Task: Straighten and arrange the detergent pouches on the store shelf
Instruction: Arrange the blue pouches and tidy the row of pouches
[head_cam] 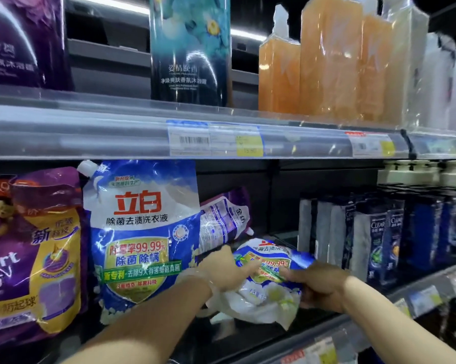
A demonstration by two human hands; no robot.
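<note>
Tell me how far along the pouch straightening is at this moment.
Done, by the look of it: one blue-and-white detergent pouch stands upright, facing out, beside the purple softener pouch. In hand: the left hand and right hand both grip a second blue pouch, lying slumped on the shelf. Left: standing it up, and a purple pouch leaning tilted behind.

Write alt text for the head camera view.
Both hands, left hand and right hand, grip a slumped blue-and-white detergent pouch on a store shelf. An upright matching pouch stands to its left, dark shampoo bottles to its right.
</note>
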